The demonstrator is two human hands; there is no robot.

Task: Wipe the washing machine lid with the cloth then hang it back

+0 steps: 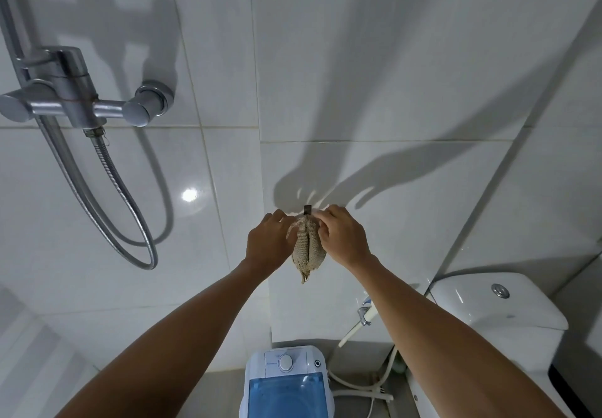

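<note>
A beige woven cloth [307, 251] hangs bunched against the white tiled wall, its top right under a small dark hook [308, 210]. My left hand [268, 244] grips the cloth's upper left side. My right hand [343, 238] pinches its upper right edge beside the hook. Whether the cloth rests on the hook is hidden by my fingers. Far below, at the bottom edge, stands the small washing machine [286, 382] with a translucent blue lid [286, 396] and a white dial.
A chrome shower mixer [75, 98] with a looping metal hose [130, 222] juts from the wall at the left. A white toilet cistern [495, 313] stands at the right. A bidet sprayer [365, 315] and white hoses hang between cistern and machine.
</note>
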